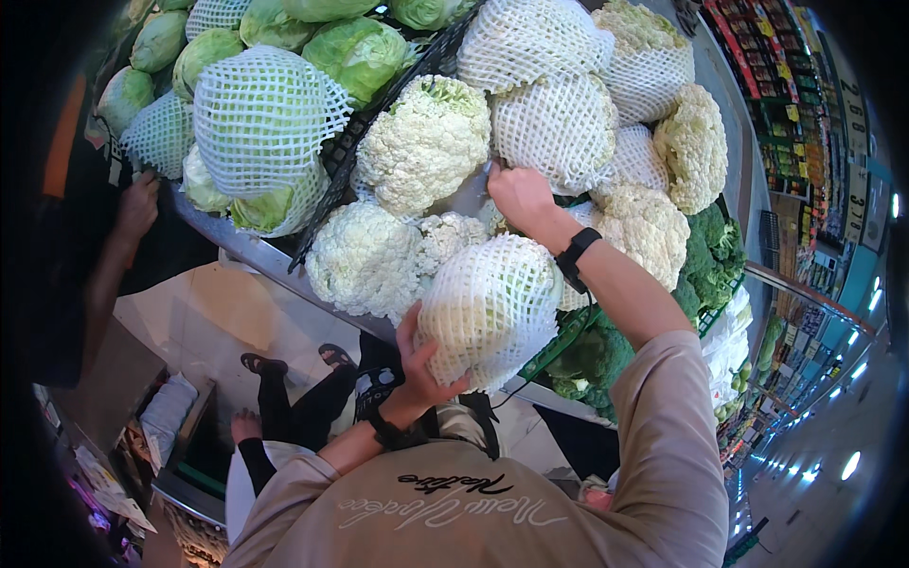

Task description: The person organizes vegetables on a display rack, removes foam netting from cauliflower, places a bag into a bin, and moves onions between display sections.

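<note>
My left hand (422, 366) supports a pale vegetable head, apparently a cauliflower (490, 312), in a white foam net at the front edge of the display. Its fingers are spread over the near left side. Farther in, my right hand (522, 193) is curled in a gap between a bare cauliflower (426, 142) and a netted cauliflower (554, 128). Its fingertips are hidden, so whether they grip anything does not show. More bare cauliflower (366, 259) lies left of the held head, and another cauliflower (645, 231) sits beyond my right forearm.
A black plastic divider (348, 149) separates the cauliflowers from netted cabbages (263, 121) at left. Broccoli (596, 355) fills a green crate (561, 344) at right. Another person's hand (138, 202) is by the cabbages. A person in dark trousers (302, 405) is at lower left.
</note>
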Motion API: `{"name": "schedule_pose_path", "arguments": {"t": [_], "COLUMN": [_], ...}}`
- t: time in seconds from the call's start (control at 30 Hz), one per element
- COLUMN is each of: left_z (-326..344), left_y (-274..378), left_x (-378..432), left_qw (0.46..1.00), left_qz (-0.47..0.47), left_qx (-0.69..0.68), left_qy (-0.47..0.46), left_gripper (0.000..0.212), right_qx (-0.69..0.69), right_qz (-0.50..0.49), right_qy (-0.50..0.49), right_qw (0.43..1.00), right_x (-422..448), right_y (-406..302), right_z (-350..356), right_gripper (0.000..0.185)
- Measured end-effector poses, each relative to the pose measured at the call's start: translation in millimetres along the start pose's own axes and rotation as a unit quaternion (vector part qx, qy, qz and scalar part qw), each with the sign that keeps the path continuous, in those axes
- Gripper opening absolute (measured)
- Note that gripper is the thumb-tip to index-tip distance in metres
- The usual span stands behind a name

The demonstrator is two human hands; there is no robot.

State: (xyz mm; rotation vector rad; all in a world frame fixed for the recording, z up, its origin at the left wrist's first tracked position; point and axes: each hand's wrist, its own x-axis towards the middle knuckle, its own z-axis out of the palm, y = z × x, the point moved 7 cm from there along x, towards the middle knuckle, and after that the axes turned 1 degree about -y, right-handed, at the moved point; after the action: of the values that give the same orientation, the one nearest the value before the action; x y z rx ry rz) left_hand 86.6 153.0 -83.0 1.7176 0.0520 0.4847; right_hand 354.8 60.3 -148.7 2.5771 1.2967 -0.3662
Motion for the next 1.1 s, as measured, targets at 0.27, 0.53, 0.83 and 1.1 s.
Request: {"name": "schedule_pose_path", "arguments": {"t": [0.27,0.53,0.83,1.1], "left_z": [-2.0,-1.1,1.6,3.6], "left_y": [-1.7,-3.2,-2.2,-2.2], "left_x": [-5.1,-9.2,-4.6,-1.0], "left_qw": [1.000,1.000,1.000,1.000], "left_qz": [0.004,-0.004,0.012,0.012], "left_qx": [-0.009,-0.002,0.013,0.005], "left_qy": [0.000,0.006,-0.004,0.001], "left_gripper": [0.074,0.073,0.073,0.074], "right_qx": [0.011,0.123,0.234,0.200], "right_qz": [-0.088,-0.030,-0.030,0.012], "right_qy": [0.009,-0.109,0.027,0.029], "right_qw": [0.996,0.986,0.971,0.979], "right_x": [-25.3,-34.7,-27.6,-4.6], "right_y": [-0.4,14.1,10.8,12.5], "right_z": [-3.4,37.1,6.4,24.2], "right_gripper": [0.013,0.016,0.018,0.030]}}
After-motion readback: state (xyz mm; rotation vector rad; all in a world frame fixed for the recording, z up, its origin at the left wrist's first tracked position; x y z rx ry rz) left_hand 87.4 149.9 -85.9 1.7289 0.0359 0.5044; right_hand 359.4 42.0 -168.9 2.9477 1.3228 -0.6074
